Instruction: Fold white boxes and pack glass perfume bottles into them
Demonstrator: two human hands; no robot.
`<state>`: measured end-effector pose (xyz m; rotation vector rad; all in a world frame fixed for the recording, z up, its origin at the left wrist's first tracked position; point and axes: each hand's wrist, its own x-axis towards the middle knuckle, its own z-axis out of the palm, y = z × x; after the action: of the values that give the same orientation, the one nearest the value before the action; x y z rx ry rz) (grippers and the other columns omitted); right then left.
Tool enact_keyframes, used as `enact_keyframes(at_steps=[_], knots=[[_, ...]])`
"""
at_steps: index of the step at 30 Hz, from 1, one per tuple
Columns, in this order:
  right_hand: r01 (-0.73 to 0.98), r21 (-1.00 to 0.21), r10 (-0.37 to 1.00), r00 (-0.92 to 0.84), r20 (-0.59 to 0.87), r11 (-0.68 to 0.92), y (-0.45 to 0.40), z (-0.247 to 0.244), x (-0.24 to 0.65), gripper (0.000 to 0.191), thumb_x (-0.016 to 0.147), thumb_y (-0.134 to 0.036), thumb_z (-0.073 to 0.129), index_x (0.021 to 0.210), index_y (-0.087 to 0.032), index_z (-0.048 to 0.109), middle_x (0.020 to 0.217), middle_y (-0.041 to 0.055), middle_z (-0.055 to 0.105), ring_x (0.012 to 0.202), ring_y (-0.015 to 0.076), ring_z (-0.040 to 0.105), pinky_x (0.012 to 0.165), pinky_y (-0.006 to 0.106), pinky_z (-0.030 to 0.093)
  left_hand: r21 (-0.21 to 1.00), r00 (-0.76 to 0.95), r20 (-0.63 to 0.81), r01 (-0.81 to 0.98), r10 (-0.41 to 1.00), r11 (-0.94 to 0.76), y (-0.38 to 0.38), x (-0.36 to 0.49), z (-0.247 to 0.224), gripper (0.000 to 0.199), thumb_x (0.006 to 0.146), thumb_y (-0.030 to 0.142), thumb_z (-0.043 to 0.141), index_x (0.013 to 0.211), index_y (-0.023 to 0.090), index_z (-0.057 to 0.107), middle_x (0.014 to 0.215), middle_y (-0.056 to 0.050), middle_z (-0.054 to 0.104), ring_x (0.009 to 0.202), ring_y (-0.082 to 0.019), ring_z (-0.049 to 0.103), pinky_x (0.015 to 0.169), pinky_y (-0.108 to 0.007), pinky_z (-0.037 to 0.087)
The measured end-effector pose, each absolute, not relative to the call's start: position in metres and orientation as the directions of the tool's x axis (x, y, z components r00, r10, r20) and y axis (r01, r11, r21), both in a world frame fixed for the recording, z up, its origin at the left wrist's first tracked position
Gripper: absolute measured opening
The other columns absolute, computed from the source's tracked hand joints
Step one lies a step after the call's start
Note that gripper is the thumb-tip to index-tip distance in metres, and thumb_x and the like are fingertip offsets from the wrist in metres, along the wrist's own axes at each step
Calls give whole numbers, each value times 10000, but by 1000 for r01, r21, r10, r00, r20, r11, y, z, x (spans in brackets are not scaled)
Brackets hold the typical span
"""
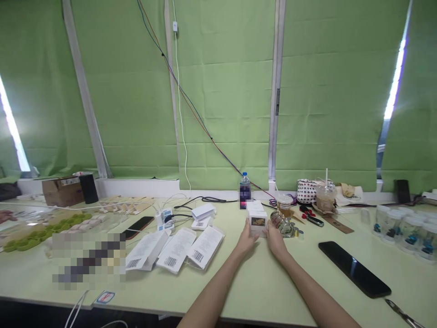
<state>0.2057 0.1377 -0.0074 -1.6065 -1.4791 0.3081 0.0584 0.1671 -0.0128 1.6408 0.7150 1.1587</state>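
My left hand [246, 239] and my right hand [276, 239] are wrapped around the two sides of a small white box [258, 230]. The box stands upright on the table and has a dark picture on the face toward me. Another white box surface [255, 206] shows just behind it; I cannot tell whether it is separate. Close to my right hand, a clear glass jar [282, 223] lies on its side, with several coins [300, 233] beside it. Flattened white cartons [175, 248] with barcodes lie to the left of my left hand.
Behind the box stands a water bottle [245, 193]. Drink cups [325, 198] are at the back right. A large black phone [353, 269] and several lidded clear jars [409, 230] lie right. A power strip [165, 219], another phone [139, 227] and green trays [44, 233] occupy the left.
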Motion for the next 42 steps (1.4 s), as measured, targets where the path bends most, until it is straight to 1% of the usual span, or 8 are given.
enact_keyframes(at_steps=[8,12,17,21,24,28,34,42], knots=[[760,-638,892,195,409,127,139,-10,200,260,916,-298,558,1139,-165,572,1125,61,619,935,188,628,812,395,523,917,381,353,42,854,-398,168,58,-14,948,751,309,663,1483,193,71,1462,-128,388,1341,-277,353,1105,-493,240],[797,-587,842,213,495,143,126,-6,192,376,884,-161,482,1260,-150,482,1240,147,525,1155,295,528,949,455,436,890,330,386,113,861,-442,151,57,-1,969,782,356,641,1484,160,2,1511,-154,285,1400,-283,234,1132,-473,182],[840,-482,764,134,631,250,92,10,174,537,856,-101,341,1386,-187,330,1365,150,350,1296,312,355,1051,483,324,771,223,530,275,818,-575,113,21,42,735,860,410,534,1471,218,172,1563,-63,161,1445,-249,27,1170,-403,13],[880,-379,753,39,657,286,52,7,161,504,845,-109,356,1343,-166,403,1291,162,416,1186,315,451,982,490,397,317,15,548,922,836,-224,86,-35,61,725,774,367,617,1391,90,356,1438,-226,374,1399,-413,135,1099,-556,148],[895,-284,805,-124,580,343,26,-5,155,448,808,-75,377,1227,-136,523,1231,172,484,1117,302,507,916,442,456,170,-81,388,985,918,15,75,-62,59,907,683,380,703,1415,35,293,1224,-257,548,1191,-438,456,931,-514,379],[861,-322,846,-201,493,393,11,-8,154,400,817,-72,362,1141,-163,577,1168,134,547,1038,256,561,882,391,474,105,-26,401,994,916,-17,64,-61,51,773,718,230,635,1394,23,322,1145,-208,568,995,-347,571,823,-399,425],[722,-587,894,-99,438,367,6,5,157,336,904,-248,364,1194,-196,527,1143,90,588,1042,218,587,888,315,462,396,94,415,877,905,-272,40,-34,43,699,713,301,614,1350,125,385,1163,-146,536,1016,-326,537,841,-365,390],[247,-948,977,17,213,202,18,-7,156,580,901,-585,337,1320,-186,302,677,-32,579,596,185,615,543,276,463,766,137,404,490,905,-416,24,-7,41,651,651,346,701,1231,179,457,1129,-103,523,1082,-285,514,895,-336,411]])
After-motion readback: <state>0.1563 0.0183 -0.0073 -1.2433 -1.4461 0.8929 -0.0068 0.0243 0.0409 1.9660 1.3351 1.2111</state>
